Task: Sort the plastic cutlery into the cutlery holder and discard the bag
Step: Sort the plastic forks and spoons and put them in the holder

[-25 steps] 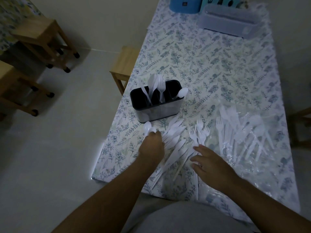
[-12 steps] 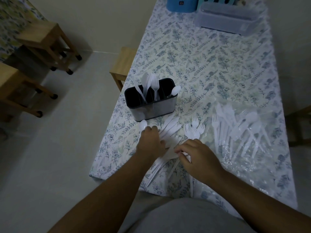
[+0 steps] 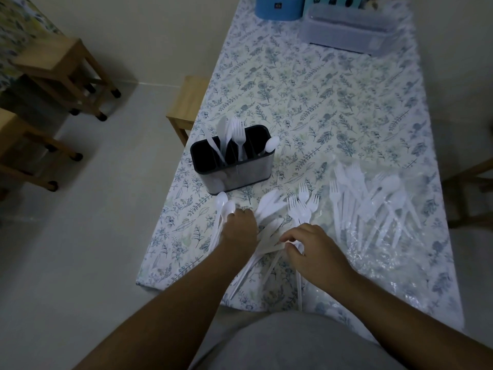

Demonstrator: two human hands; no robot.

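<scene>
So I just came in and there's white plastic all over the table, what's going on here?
A person is sorting plastic cutlery into the black cutlery holder, which already has a knife, forks and a spoon standing in it. Their left hand rests on loose spoons and knives near the table's edge, while the right hand pinches a piece from the pile. A row of forks lies between, and more cutlery sits on the clear bag to the right.

Dimly lit room with a plain pale wall (image 3: 165, 30) and smooth grey floor (image 3: 80, 249). Wooden stools (image 3: 61, 70) stand at left; another stool (image 3: 188, 102) sits against the floral-clothed surface (image 3: 320, 102).
</scene>
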